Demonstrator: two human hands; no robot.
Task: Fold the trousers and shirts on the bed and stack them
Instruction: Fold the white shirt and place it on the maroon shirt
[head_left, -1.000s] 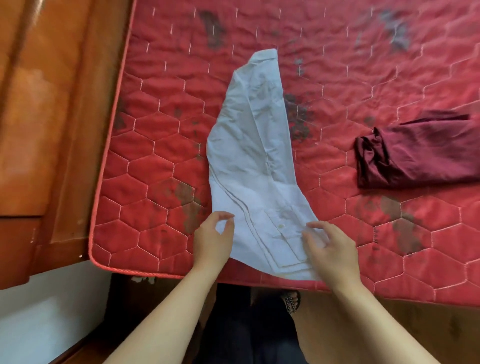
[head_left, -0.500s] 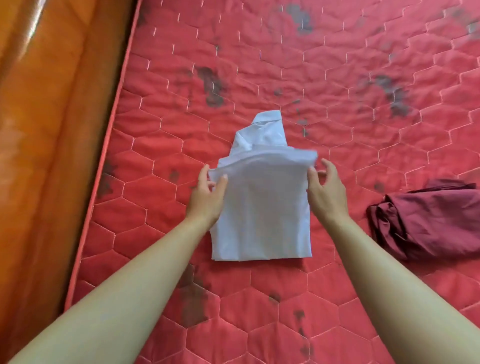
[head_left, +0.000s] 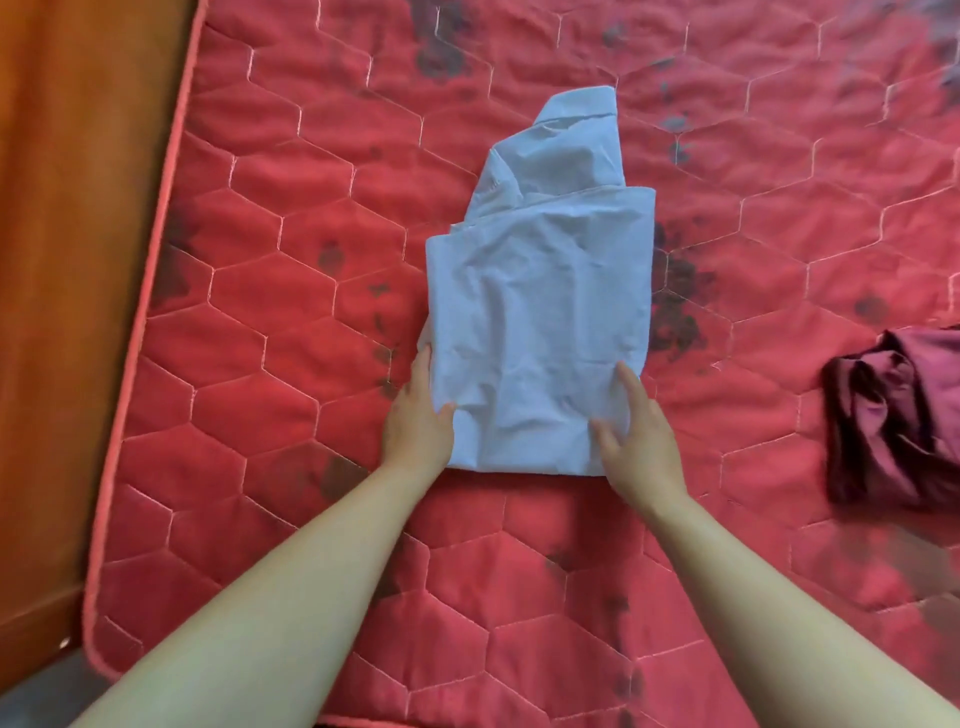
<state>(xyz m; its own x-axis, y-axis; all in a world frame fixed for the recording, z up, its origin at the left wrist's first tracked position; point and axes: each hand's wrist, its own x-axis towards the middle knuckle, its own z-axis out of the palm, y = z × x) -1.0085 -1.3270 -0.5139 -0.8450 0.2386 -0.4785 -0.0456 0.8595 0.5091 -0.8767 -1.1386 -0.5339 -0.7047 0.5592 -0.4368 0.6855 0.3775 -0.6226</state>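
Note:
A pale blue shirt (head_left: 540, 322) lies on the red quilted mattress (head_left: 291, 291), folded over itself, with its collar end sticking out at the far side. My left hand (head_left: 418, 421) lies against the shirt's near left edge, fingers straight beside the cloth and thumb on top. At the near right corner my right hand (head_left: 636, 436) rests on the shirt with its fingers spread flat. A crumpled maroon garment (head_left: 893, 415) sits on the mattress at the right edge of the view, apart from both hands.
Along the left runs a wooden bed frame or panel (head_left: 78, 260), tight against the mattress's piped edge. Dark stains mark the mattress around the shirt. Bare mattress stretches in front of the shirt, between my forearms.
I lifted the shirt's near end from the bed edge, carried it away from me and laid it over the far half. Both hands then came back to the near fold.

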